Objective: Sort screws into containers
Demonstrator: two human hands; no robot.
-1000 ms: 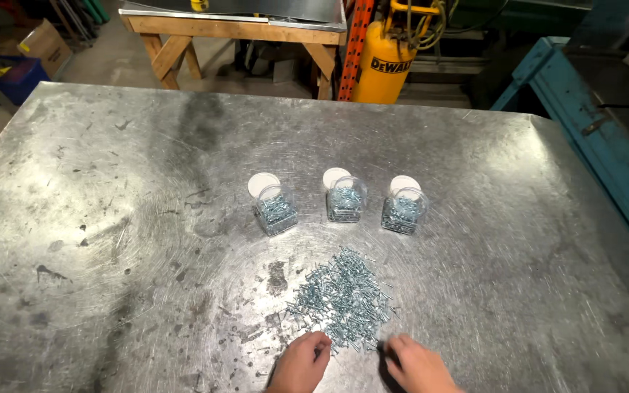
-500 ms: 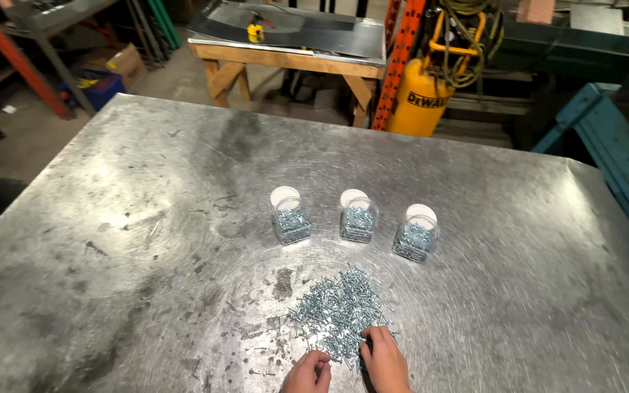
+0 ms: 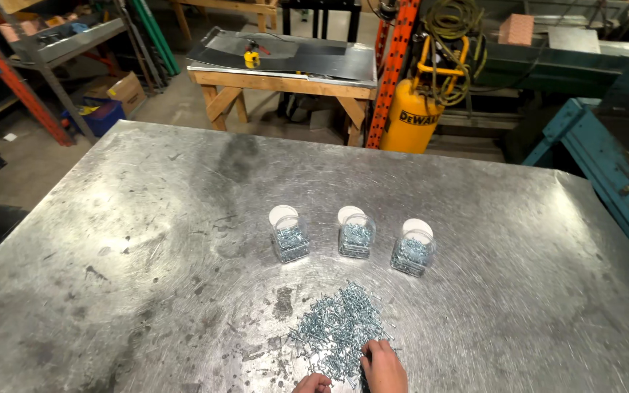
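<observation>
Since a second ago the left hand [image 3: 313, 383] slips almost out of view at the bottom edge, while the right hand [image 3: 384, 366] now seems to rest on the screw pile's [image 3: 338, 329] near edge.

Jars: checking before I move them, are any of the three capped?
No, all three jars stand open, each white lid lying behind.

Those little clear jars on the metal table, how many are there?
3, standing in a row beyond the screw pile: the left jar, the middle jar and the right jar. Each holds screws, with a white lid lying behind it. None looks hidden.
</observation>
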